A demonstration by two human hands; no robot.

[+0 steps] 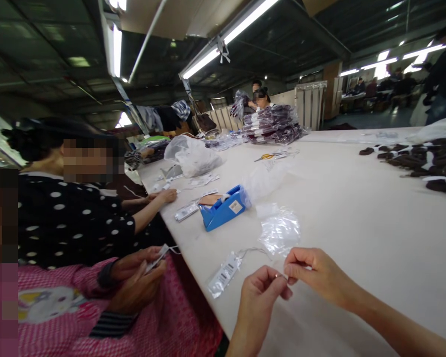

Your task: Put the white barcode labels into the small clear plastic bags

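Observation:
Low over the near part of the table, my left hand (262,300) and my right hand (315,272) meet fingertip to fingertip, both closed in a pinch. A tiny bright spot shows at the left fingertips, but what the fingers hold is too small to make out. Left of them lies a bundle of white tags with barcodes (225,274), its thin cord (254,250) trailing toward my hands. Just beyond my fingers is a shiny clear plastic bag (280,230). Farther off stands a blue tape dispenser (223,208).
A co-worker's hands (143,275) hold a tag at the left table edge; another co-worker's hand (167,196) rests farther along. Yellow-handled scissors (266,156), a crumpled plastic bag (193,156) and bagged dark garments (271,124) lie beyond. Dark brown bundles (431,158) sit at right.

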